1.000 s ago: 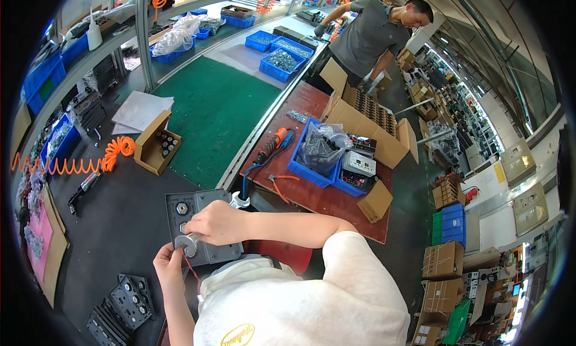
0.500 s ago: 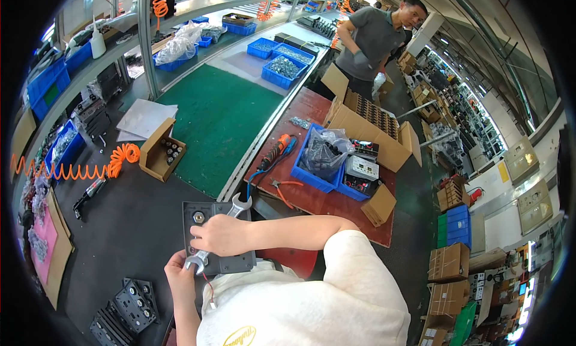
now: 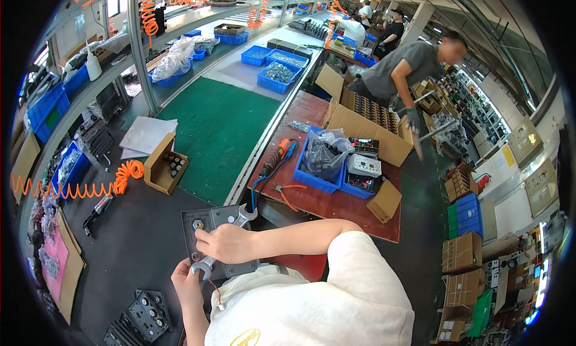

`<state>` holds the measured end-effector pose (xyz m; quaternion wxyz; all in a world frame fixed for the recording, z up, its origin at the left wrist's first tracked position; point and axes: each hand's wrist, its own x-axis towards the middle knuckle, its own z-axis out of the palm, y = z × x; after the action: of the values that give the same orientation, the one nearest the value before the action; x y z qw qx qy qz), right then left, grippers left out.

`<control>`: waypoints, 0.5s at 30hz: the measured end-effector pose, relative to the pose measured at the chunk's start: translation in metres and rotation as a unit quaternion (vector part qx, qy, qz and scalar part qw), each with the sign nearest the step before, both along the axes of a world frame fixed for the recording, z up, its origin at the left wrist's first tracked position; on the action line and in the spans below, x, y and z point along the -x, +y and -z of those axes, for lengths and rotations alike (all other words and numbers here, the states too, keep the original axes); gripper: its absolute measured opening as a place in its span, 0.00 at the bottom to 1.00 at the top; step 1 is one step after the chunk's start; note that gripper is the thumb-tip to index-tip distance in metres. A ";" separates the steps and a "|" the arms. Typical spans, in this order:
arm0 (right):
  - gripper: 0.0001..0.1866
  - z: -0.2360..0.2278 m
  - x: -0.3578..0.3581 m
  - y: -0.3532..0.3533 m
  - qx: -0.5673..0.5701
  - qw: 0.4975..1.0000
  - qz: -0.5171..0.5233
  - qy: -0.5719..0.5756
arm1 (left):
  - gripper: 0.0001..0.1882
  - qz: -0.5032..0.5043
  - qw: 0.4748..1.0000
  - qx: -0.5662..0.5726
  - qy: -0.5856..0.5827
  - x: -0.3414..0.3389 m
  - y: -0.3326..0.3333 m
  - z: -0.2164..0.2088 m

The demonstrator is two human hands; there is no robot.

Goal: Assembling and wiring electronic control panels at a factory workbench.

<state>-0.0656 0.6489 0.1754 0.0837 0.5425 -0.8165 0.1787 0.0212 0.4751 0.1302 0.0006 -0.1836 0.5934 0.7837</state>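
A dark grey plastic panel [image 3: 189, 216] with round holes and a metal nut [image 3: 197, 225] lies in front of me, close to my body. My right hand [image 3: 227, 244] is closed round the middle of a double-ended open wrench [image 3: 245, 216], above the panel. One jaw of the wrench sticks out past the hand at the upper right; the other jaw sits low at the panel's left side. There my left hand [image 3: 188, 281] grips the panel's edge, its fingertips partly hidden by the wrench. A thin red wire [image 3: 216, 287] hangs beside that jaw.
Stacked black panels [image 3: 147, 316] lie at the lower left. An open cardboard box [image 3: 162, 172] holds small cylindrical parts. On the red table are a power screwdriver [image 3: 278, 156], pliers [image 3: 287, 193] and blue bins [image 3: 317, 181]. A person [image 3: 402, 76] leans by a large carton [image 3: 366, 130].
The whole view has shifted slightly. My hands stay at the panel with the wrench in nearly the same position. The person across has moved right and bent over, one gloved hand lowered beside the carton.
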 end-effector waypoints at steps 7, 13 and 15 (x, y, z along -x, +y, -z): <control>0.09 -0.009 0.001 0.002 -0.042 0.998 -0.032 -0.040 | 0.10 -0.005 1.000 -0.006 -0.014 -0.012 0.011 -0.003; 0.07 0.004 -0.002 -0.002 -0.075 0.993 -0.090 -0.034 | 0.11 -0.024 0.998 -0.018 -0.051 -0.028 0.017 0.012; 0.07 0.007 -0.003 -0.002 -0.063 0.993 -0.089 -0.037 | 0.11 -0.014 0.998 0.001 -0.057 -0.030 0.016 0.014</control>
<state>-0.0625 0.6464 0.1686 0.0026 0.6105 -0.7769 0.1536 0.0512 0.4909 0.1157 0.0236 -0.2359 0.5903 0.7716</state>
